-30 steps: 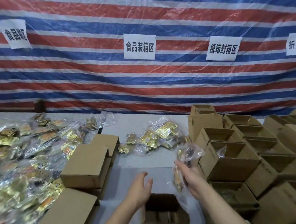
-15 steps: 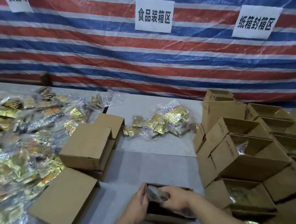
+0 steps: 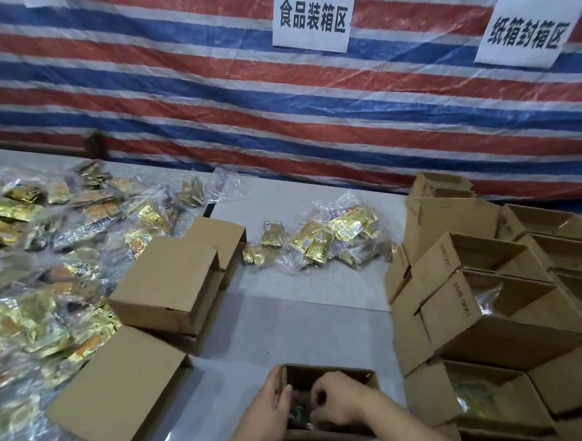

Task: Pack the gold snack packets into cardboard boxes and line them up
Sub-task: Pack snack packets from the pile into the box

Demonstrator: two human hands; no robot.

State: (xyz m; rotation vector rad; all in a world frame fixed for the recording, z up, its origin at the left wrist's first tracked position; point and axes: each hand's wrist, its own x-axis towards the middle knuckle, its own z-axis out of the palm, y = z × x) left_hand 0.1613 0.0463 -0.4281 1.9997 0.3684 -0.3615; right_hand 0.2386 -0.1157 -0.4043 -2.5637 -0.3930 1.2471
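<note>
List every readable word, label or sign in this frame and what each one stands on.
"食品装箱区": white paper sign on the striped tarp.
"纸箱封箱区": white sign at right, same tarp.
Third sign, top left: cut off, unreadable.
Print on a box flap: too blurred.
Gold packets' print: too small.

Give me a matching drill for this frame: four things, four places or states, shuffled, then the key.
Things:
1. right hand
2. left hand
3. small heap of gold packets
4. closed box

Places/states:
A. lying on the table, far centre, under the middle sign
B. stacked left of centre, flaps down
C. reaching down inside the open box nearest the camera
D. holding that box's left wall

Pairs: 1-C, 2-D, 3-A, 4-B
</note>
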